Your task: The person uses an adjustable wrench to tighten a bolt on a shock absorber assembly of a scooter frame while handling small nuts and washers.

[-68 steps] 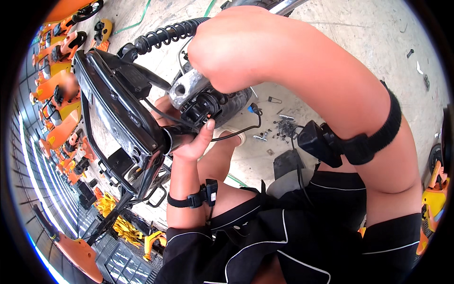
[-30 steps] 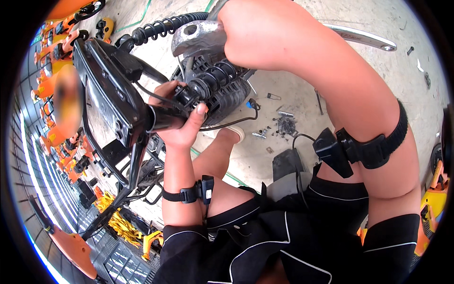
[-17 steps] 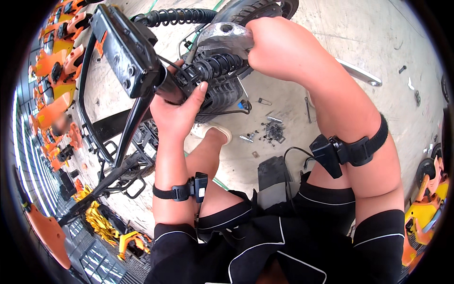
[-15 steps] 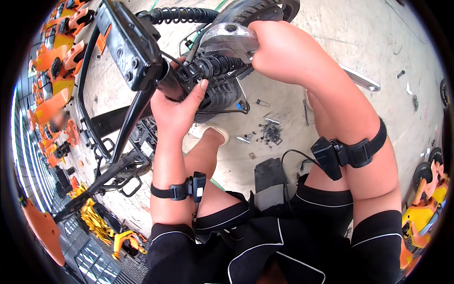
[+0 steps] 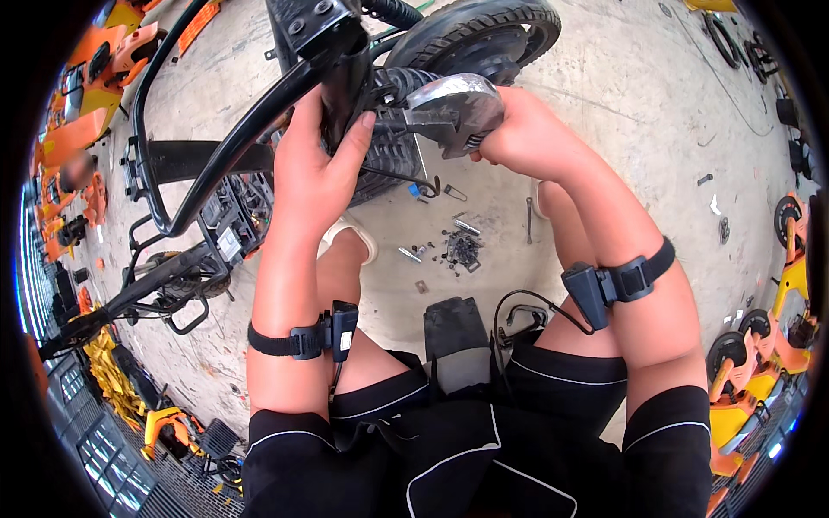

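Observation:
A partly stripped black scooter frame [image 5: 246,129] with a treaded wheel [image 5: 540,39] lies in front of me. My left hand [image 5: 311,181] is closed round a thick black tube [image 5: 348,82] of it, thumb toward the right. A large silver adjustable wrench [image 5: 462,97] is gripped in my right hand [image 5: 540,138], its head beside the tube and a black shock spring [image 5: 399,86]. Whether the jaws touch a part there I cannot tell. The wrench's handle is hidden behind my hand and forearm.
Small screws and metal bits [image 5: 462,249] lie heaped on the concrete floor between my feet, near a thin rod-like tool [image 5: 529,220]. A dark flat pad [image 5: 455,326] shows between my thighs. Orange and yellow scooter parts [image 5: 168,427] line both sides.
The wrench head has come down and nearer to me with my right hand, its handle now out of sight. The view has shifted, and my left hand keeps its hold on the tube.

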Demonstrator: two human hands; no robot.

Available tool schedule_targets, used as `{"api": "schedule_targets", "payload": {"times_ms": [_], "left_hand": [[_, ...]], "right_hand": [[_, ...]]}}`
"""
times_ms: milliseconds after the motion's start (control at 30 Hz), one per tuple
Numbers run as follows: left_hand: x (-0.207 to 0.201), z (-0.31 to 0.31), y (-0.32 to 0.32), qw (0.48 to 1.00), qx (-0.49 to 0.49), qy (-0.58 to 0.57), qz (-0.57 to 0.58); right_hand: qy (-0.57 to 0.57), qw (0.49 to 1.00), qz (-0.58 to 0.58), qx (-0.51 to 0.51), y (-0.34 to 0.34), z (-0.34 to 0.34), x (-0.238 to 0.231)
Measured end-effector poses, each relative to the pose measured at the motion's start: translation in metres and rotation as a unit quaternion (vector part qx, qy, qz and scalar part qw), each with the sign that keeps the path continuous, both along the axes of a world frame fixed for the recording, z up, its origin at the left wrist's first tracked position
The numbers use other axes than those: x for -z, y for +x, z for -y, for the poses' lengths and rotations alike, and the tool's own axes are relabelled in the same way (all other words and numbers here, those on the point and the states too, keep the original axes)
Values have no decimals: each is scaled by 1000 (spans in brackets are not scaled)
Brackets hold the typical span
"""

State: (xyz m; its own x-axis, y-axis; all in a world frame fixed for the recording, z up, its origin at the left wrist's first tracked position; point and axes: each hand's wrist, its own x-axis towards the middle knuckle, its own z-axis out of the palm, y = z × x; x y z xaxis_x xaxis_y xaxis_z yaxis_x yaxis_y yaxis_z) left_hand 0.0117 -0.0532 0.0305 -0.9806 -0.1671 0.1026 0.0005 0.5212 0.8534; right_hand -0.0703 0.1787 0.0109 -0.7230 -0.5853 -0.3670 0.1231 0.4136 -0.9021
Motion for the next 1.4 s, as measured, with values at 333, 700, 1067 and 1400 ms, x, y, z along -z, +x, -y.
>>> {"api": "schedule_targets", "payload": {"times_ms": [333,700,1067,1400], "left_hand": [[3,0,2,999,9,21,-38],[-1,6,9,1000,23,-10,-8],[-8,23,54,961,-66,-188,194],[16,7,109,910,166,-68,374]], "right_hand": [[-189,963,180,70,24,40,35],[-266,918,265,123,42,65,50],[-318,879,332,128,57,80,58],[-338,823,420,178,84,88,32]]}}
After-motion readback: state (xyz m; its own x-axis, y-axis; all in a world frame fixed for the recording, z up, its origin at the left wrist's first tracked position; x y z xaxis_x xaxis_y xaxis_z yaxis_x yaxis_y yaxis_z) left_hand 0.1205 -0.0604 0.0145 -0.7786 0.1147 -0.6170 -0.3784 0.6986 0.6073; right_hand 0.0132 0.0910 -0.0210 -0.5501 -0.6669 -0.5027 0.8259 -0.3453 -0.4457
